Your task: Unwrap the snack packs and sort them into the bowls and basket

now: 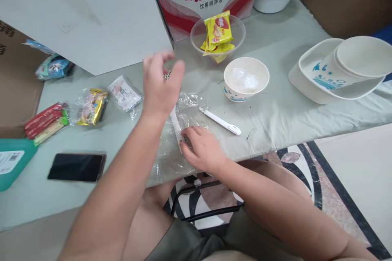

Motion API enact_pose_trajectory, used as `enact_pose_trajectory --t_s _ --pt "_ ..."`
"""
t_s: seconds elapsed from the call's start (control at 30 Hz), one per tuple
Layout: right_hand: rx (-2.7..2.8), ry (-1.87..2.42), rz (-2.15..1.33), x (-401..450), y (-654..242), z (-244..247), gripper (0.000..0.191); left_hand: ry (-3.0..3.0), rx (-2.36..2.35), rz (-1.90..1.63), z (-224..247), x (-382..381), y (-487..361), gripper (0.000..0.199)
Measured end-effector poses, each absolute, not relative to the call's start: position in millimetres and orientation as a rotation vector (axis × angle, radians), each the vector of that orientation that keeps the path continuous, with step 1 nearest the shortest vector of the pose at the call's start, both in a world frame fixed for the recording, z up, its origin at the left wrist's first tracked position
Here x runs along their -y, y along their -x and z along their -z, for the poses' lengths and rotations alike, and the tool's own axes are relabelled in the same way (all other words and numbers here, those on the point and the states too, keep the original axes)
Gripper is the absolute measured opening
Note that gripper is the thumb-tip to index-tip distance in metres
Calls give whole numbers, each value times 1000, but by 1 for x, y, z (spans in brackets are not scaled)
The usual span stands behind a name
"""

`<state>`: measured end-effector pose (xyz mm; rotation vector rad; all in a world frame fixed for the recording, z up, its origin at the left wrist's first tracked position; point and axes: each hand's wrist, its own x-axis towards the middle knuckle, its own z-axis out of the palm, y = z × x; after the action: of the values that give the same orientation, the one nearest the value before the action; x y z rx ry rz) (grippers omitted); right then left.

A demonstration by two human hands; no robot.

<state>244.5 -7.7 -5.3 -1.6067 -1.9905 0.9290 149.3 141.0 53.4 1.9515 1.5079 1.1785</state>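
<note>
"Hands first — what are they doing?"

"Left hand [162, 83] is hovering, blurred, over the far end of a white-handled utensil [175, 125]. Its thumb is standing well away from the fingers."

"So it's gaping?"

"Yes, and a dotted patch of the utensil is showing in the gap. Whether the hand is touching it, I can't tell."

"And the right hand [203, 147]?"

"Its thumb and fingers are curling at the near end of the handle — whether they're gripping it or only resting there, I can't tell."

"Where is the utensil lying?"

"It's lying among crumpled clear wrap [190, 100], near the front edge of the bench [275, 122]."

"What's sitting to the right?"

"A white cutter [221, 121] is lying just beside the wrap. Beyond it, a paper bowl [237, 95] is holding clear plastic [246, 79]. Farther back, a clear bowl [197, 45] is holding yellow packets [219, 30]."

"And to the left?"

"A white packet [125, 93], a gold packet [93, 107] and a phone [76, 166] are lying there."
</note>
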Motion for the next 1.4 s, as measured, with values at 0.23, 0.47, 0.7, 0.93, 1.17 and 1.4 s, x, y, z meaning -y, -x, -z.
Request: enact_pose_trajectory --t_s 0.23,0.47,0.7,0.93,1.17,1.4 --pt "1919 1515 -871 12 -244 9 28 -2050 -1577 -764 1 -21 -85 15" --pt "1718 1629 -552 9 -274 12 24 -2120 -1527 -569 13 -2 -77 26" --pt "1966 1911 -330 17 -277 18 33 -2094 -1473 -583 6 -1 -71 16" --pt "1756 1628 -596 15 -273 8 17 -2014 -1516 -846 2 -31 -62 14" --pt "1779 946 -1034 41 -273 -19 22 -1737 -1160 -923 4 -56 -17 49" --pt "1887 721 -1481 47 -278 -23 16 -1785 -939 -677 -14 -45 -42 80"
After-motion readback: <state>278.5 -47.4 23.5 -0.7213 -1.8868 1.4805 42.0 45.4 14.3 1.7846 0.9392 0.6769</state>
